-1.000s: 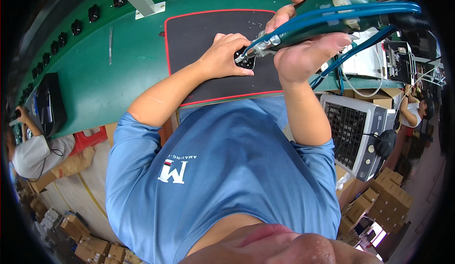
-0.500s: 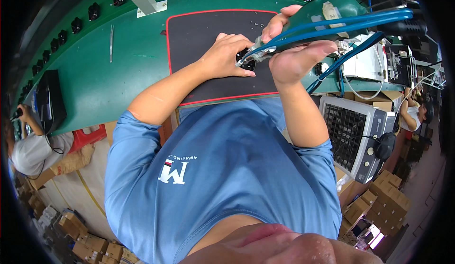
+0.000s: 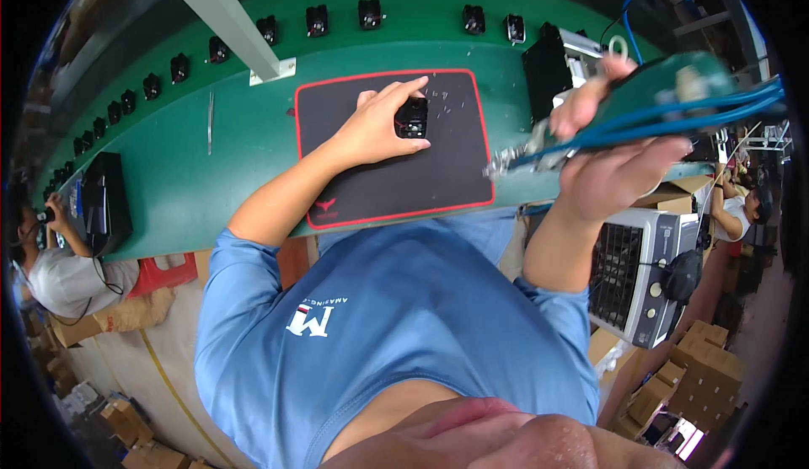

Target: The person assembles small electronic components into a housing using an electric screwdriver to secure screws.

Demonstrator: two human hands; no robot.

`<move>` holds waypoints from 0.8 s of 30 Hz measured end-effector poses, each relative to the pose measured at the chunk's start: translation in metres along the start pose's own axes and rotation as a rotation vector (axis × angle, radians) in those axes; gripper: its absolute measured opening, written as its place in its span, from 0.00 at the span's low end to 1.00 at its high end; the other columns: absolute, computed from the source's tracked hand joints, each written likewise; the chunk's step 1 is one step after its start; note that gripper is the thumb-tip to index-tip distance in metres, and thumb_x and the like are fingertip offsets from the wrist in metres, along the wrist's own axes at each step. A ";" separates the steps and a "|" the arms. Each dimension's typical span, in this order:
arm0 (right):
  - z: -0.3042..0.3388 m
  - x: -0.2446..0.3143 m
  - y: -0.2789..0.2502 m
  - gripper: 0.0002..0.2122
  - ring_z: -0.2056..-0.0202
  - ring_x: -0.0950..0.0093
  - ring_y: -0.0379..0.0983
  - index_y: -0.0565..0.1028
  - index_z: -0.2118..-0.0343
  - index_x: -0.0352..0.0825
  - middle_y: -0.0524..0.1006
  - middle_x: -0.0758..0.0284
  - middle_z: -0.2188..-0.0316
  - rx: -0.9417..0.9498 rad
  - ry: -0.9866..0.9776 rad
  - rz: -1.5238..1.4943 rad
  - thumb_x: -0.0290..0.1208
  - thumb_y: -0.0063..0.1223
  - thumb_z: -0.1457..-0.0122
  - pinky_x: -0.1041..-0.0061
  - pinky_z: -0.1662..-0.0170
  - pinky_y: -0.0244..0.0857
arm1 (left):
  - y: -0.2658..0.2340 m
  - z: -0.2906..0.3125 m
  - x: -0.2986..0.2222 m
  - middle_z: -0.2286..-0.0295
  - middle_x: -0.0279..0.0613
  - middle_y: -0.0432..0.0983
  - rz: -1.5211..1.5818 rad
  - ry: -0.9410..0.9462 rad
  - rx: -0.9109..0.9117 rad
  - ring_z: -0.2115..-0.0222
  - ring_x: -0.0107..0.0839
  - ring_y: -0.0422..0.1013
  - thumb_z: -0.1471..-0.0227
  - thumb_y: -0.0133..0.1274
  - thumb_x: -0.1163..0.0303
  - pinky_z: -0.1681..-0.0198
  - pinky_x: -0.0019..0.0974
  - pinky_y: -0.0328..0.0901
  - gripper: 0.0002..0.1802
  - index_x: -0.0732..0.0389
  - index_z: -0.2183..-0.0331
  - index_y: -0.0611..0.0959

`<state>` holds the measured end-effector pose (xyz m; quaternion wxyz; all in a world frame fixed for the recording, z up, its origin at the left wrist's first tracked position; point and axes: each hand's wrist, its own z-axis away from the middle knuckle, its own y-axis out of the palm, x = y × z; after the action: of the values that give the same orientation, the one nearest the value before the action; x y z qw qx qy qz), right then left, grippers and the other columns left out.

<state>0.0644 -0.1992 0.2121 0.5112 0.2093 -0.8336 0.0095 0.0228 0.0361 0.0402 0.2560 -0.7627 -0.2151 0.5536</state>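
My left hand (image 3: 371, 129) rests on the black mat (image 3: 388, 187) with red edging. Its thumb and fingers grip a small black boxy part (image 3: 413, 120) from both sides. Off to the right and raised, my right hand (image 3: 607, 174) is closed around a green hand-held tool (image 3: 666, 94), which is blurred by motion. Blue hoses (image 3: 716, 113) run along the tool, and its whitish, wrapped-looking tip (image 3: 510, 160) points left over the mat's right edge, apart from the black part.
Small pale clippings (image 3: 447, 105) lie on the mat. Similar black parts (image 3: 317, 21) line the green strip at the back. A grey post (image 3: 219, 14) rises at the back left. Below the bench's right end stands an air cooler (image 3: 653, 279). Other people sit at both sides.
My right hand has drawn the tool away to the right, off the black part. My left hand still holds that part, now in plain sight. The whole view has shifted a little.
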 end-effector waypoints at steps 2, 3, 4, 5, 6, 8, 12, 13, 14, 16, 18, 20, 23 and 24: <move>0.019 -0.013 -0.021 0.43 0.80 0.77 0.67 0.69 0.49 0.25 0.71 0.65 0.79 0.011 0.044 0.067 0.72 0.33 0.40 0.80 0.77 0.63 | -0.006 -0.022 0.007 0.48 0.47 0.69 -0.007 -0.034 0.013 0.46 0.42 0.67 0.60 0.69 0.56 0.41 0.49 0.53 0.50 0.59 0.38 0.66; 0.028 -0.025 -0.025 0.42 0.80 0.77 0.67 0.69 0.50 0.25 0.71 0.65 0.79 -0.110 0.020 0.053 0.71 0.34 0.40 0.80 0.76 0.63 | -0.009 -0.042 0.009 0.49 0.48 0.70 -0.085 -0.011 0.010 0.46 0.43 0.67 0.60 0.69 0.57 0.41 0.50 0.53 0.49 0.60 0.39 0.66; 0.035 -0.029 -0.033 0.42 0.79 0.76 0.67 0.68 0.50 0.25 0.71 0.64 0.79 -0.069 0.046 0.078 0.71 0.34 0.40 0.81 0.75 0.63 | -0.009 -0.064 0.017 0.49 0.48 0.70 -0.162 0.011 -0.017 0.47 0.44 0.67 0.59 0.68 0.57 0.41 0.50 0.53 0.49 0.60 0.39 0.66; 0.040 -0.032 -0.037 0.43 0.79 0.76 0.68 0.68 0.49 0.25 0.70 0.64 0.78 -0.037 0.055 0.087 0.71 0.34 0.40 0.81 0.75 0.62 | -0.009 -0.088 0.028 0.49 0.49 0.69 -0.238 0.031 -0.048 0.47 0.45 0.67 0.59 0.68 0.58 0.42 0.51 0.53 0.48 0.60 0.39 0.66; 0.045 -0.038 -0.042 0.43 0.79 0.76 0.68 0.68 0.49 0.25 0.70 0.64 0.78 -0.050 0.056 0.099 0.71 0.35 0.40 0.80 0.75 0.63 | -0.009 -0.113 0.039 0.48 0.48 0.69 -0.323 -0.005 -0.060 0.47 0.45 0.67 0.59 0.68 0.58 0.42 0.51 0.53 0.48 0.60 0.39 0.66; 0.051 -0.046 -0.050 0.42 0.79 0.76 0.68 0.68 0.48 0.26 0.70 0.64 0.78 -0.058 0.061 0.109 0.71 0.36 0.41 0.80 0.75 0.63 | -0.010 -0.154 0.060 0.47 0.45 0.69 -0.507 -0.100 -0.068 0.45 0.44 0.66 0.58 0.68 0.59 0.43 0.51 0.54 0.47 0.57 0.39 0.66; 0.062 -0.050 -0.068 0.43 0.78 0.76 0.68 0.68 0.48 0.25 0.70 0.64 0.78 -0.099 0.077 0.106 0.71 0.40 0.42 0.80 0.75 0.63 | -0.009 -0.190 0.096 0.46 0.42 0.68 -0.576 -0.233 -0.041 0.43 0.41 0.63 0.58 0.68 0.58 0.42 0.55 0.53 0.48 0.54 0.38 0.65; 0.064 -0.050 -0.073 0.44 0.78 0.76 0.68 0.68 0.49 0.24 0.70 0.64 0.78 -0.128 0.082 0.103 0.72 0.41 0.43 0.80 0.75 0.63 | -0.008 -0.194 0.096 0.46 0.42 0.68 -0.580 -0.223 -0.038 0.43 0.41 0.63 0.58 0.68 0.58 0.42 0.55 0.53 0.48 0.54 0.38 0.65; 0.064 -0.048 -0.077 0.44 0.78 0.76 0.68 0.68 0.49 0.24 0.70 0.64 0.78 -0.135 0.076 0.102 0.72 0.41 0.43 0.80 0.75 0.63 | -0.007 -0.196 0.095 0.45 0.42 0.67 -0.637 -0.219 -0.014 0.42 0.41 0.62 0.59 0.69 0.58 0.42 0.56 0.52 0.48 0.54 0.38 0.65; 0.064 -0.042 -0.081 0.44 0.78 0.77 0.68 0.69 0.49 0.24 0.71 0.64 0.77 -0.133 0.094 0.141 0.72 0.41 0.43 0.81 0.75 0.63 | 0.000 -0.198 0.089 0.43 0.43 0.65 -0.740 -0.147 -0.036 0.38 0.42 0.57 0.58 0.68 0.56 0.40 0.58 0.50 0.49 0.56 0.38 0.65; 0.062 -0.043 -0.085 0.44 0.78 0.77 0.68 0.70 0.49 0.24 0.71 0.64 0.77 -0.146 0.090 0.140 0.72 0.41 0.44 0.81 0.76 0.63 | 0.009 -0.205 0.079 0.42 0.43 0.65 -0.692 -0.059 0.002 0.38 0.43 0.56 0.58 0.68 0.54 0.39 0.60 0.50 0.49 0.56 0.38 0.65; 0.060 -0.044 -0.087 0.45 0.79 0.77 0.69 0.70 0.50 0.24 0.72 0.64 0.77 -0.150 0.084 0.140 0.72 0.41 0.44 0.81 0.76 0.63 | 0.022 -0.213 0.072 0.41 0.44 0.63 -0.688 0.034 0.058 0.37 0.44 0.55 0.58 0.67 0.47 0.39 0.63 0.49 0.51 0.56 0.37 0.64; 0.059 -0.049 -0.088 0.45 0.79 0.77 0.69 0.71 0.50 0.23 0.72 0.64 0.78 -0.160 0.080 0.117 0.72 0.42 0.44 0.81 0.76 0.63 | 0.039 -0.225 0.063 0.43 0.43 0.67 -0.723 -0.005 0.048 0.39 0.43 0.58 0.61 0.67 0.42 0.39 0.65 0.50 0.51 0.55 0.40 0.69; 0.061 -0.054 -0.090 0.45 0.79 0.77 0.69 0.71 0.50 0.23 0.72 0.64 0.78 -0.164 0.064 0.119 0.72 0.42 0.44 0.82 0.76 0.63 | 0.044 -0.227 0.064 0.46 0.42 0.71 -0.726 0.011 0.006 0.41 0.41 0.61 0.61 0.67 0.43 0.40 0.62 0.51 0.47 0.56 0.42 0.73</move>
<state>0.0656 -0.2773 0.1190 0.5514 0.1164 -0.8258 -0.0220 0.2606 0.0061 0.0236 0.4394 -0.6388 -0.4687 0.4233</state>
